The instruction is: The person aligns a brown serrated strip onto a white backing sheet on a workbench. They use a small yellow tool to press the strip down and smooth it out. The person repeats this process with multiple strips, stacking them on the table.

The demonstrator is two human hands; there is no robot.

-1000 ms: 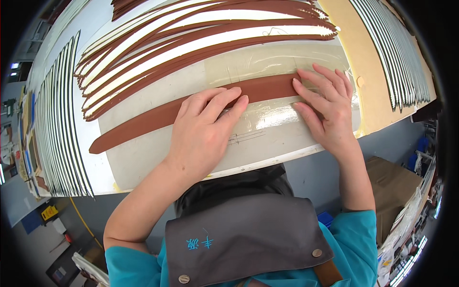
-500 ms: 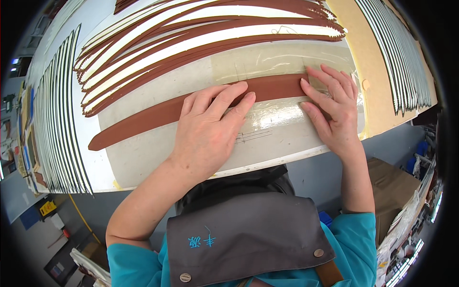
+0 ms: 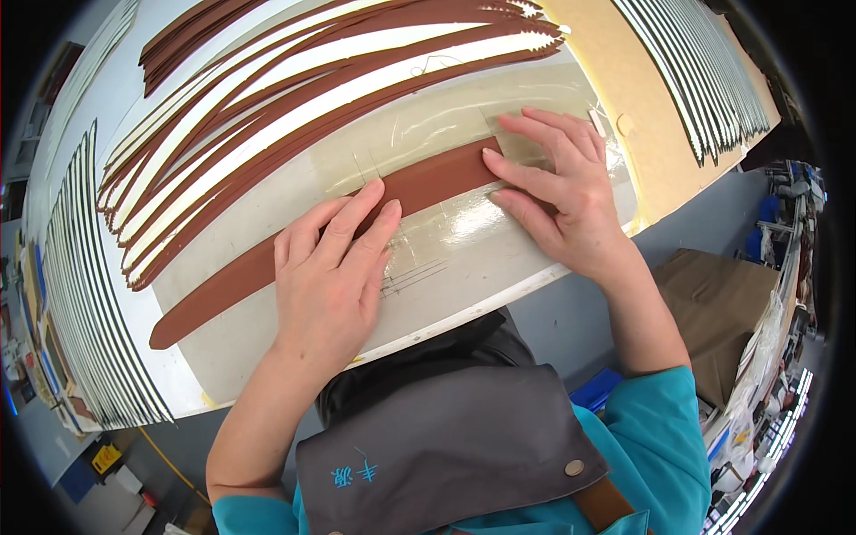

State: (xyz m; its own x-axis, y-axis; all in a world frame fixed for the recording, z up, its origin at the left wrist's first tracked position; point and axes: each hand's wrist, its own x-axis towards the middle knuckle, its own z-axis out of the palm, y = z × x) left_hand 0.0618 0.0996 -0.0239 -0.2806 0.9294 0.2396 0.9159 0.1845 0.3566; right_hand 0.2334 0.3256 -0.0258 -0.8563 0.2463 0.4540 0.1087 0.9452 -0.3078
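Note:
A long reddish-brown strip (image 3: 441, 180), leather-like and pointed at its left end, lies across a clear sheet (image 3: 428, 299) with thin ruled lines. My left hand (image 3: 328, 276) rests over the strip's middle, its fingers extended and their tips on the strip. At the strip's squared right end is my right hand (image 3: 563, 192), fingers apart; its index fingertip touches the corner, and the thumb lies at the lower edge. Neither hand is closed round the strip. My left hand and fingers hide part of its middle.
Beyond the strip lies a pile of similar brown strips (image 3: 294, 147) with white ones between. A darker brown bundle (image 3: 192, 40) sits far left. Rows of dark-edged strips (image 3: 98, 303) lie left, with more (image 3: 704, 76) on a tan board (image 3: 611, 67) at right. The table's front edge (image 3: 473, 314) is near me.
The whole view has shifted and tilted, so the table appears further left and turned. Both hands keep nearly the same places on the strip, with no clear change of grip.

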